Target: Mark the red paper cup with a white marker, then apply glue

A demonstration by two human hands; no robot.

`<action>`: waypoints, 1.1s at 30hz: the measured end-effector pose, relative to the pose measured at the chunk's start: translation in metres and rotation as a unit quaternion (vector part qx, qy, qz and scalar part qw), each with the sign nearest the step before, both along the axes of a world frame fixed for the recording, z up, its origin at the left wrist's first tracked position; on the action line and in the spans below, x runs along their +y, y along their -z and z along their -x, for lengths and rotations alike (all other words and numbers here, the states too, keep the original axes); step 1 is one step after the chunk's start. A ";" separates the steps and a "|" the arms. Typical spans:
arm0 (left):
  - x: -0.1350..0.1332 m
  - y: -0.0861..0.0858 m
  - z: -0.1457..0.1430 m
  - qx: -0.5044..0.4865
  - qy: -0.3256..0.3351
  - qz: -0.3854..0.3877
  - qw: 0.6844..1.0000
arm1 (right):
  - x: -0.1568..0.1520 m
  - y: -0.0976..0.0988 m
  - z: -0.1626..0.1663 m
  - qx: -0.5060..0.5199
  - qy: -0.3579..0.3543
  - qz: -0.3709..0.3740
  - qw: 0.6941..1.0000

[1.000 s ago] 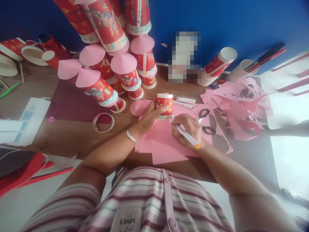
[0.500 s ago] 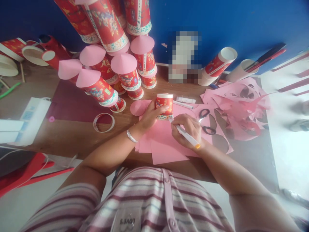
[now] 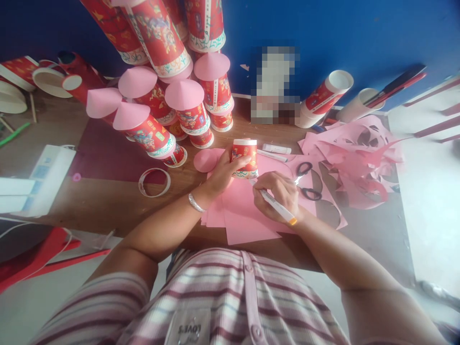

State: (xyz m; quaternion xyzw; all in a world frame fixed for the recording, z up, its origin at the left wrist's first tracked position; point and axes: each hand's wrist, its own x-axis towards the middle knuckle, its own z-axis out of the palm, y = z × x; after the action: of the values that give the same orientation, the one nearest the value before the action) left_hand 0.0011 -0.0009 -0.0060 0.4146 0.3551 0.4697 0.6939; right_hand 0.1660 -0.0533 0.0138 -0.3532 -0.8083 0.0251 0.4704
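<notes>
My left hand point(image 3: 227, 171) is wrapped round a red paper cup point(image 3: 245, 154) with a white band, its thumb across the front. Green and orange marks run along the white band at the near end. In my right hand point(image 3: 276, 191) is a white marker pen point(image 3: 276, 207) with an orange end, its tip close to the lower edge of the cup; I cannot tell whether it touches. Both hands are over sheets of pink paper point(image 3: 247, 218). Black-handled scissors point(image 3: 309, 181) lie just right of my right hand.
Stacked red cups with pink paper cones point(image 3: 184, 95) stand at the back left. A white ring point(image 3: 154, 182) lies on the wooden table. Pink paper scraps point(image 3: 359, 158) pile up on the right, near a pen holder point(image 3: 359, 105). A glue stick point(image 3: 276, 149) lies behind the cup.
My right hand and the marker have shifted slightly left and down. The cup has turned or moved very slightly in my left hand.
</notes>
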 end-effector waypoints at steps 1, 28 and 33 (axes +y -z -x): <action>0.000 0.000 0.000 0.000 -0.002 0.001 1.000 | 0.000 0.000 0.000 -0.002 0.001 -0.001 1.000; 0.001 -0.001 -0.001 -0.021 -0.009 0.022 0.999 | 0.001 -0.002 -0.001 -0.013 0.031 -0.007 0.999; 0.001 -0.001 -0.001 -0.027 -0.003 0.010 1.000 | 0.000 -0.002 -0.001 -0.010 0.033 -0.006 0.999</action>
State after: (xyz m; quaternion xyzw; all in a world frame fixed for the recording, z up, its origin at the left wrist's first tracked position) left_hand 0.0022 0.0002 -0.0050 0.3935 0.3426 0.4791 0.7058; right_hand 0.1671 -0.0530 0.0155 -0.3770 -0.8012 0.0013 0.4646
